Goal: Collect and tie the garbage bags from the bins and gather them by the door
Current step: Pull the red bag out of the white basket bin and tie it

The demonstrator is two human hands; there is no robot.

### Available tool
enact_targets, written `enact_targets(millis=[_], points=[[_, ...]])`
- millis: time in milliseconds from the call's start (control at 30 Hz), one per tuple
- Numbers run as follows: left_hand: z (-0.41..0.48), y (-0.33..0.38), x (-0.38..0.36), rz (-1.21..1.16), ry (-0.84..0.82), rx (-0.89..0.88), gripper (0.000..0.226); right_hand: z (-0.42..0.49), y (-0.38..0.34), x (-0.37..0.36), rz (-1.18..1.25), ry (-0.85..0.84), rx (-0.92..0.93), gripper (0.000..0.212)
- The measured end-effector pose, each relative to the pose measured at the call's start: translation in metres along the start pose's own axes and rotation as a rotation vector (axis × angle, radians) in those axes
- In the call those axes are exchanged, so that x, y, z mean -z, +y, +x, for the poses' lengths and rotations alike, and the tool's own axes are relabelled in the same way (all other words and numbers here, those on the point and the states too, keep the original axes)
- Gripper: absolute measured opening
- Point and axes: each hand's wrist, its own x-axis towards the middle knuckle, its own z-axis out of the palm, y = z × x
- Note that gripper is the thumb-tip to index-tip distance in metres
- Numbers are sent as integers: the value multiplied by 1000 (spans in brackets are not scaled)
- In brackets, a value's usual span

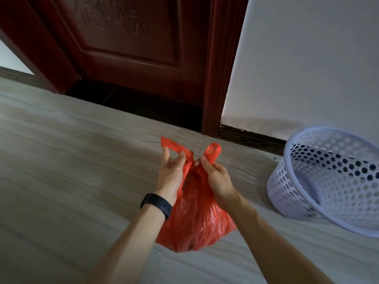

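A red garbage bag (194,220) is held between the two hands, its bulging body hanging below the wrists just above the pale floor (61,160), near the floor's far edge at the dark door (131,48). One handle is pinched by the left hand (171,173), closed on it, and the other by the right hand (215,177), likewise closed. The bag's long axis is seen running upright, its gathered neck and handles pointing up toward the door. A white perforated basket (328,175) is seen tilted, to the right of the bag, by the wall.
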Motion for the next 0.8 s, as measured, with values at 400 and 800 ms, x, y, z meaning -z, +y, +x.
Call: enact_targets(millis=[400,800], points=[[-13,3,3,-592,85,167,47,-14,5,8,470,-46,-133,42],[-13,-11,60,-405,145,174,68,-33,19,72,297,249,-157,40]])
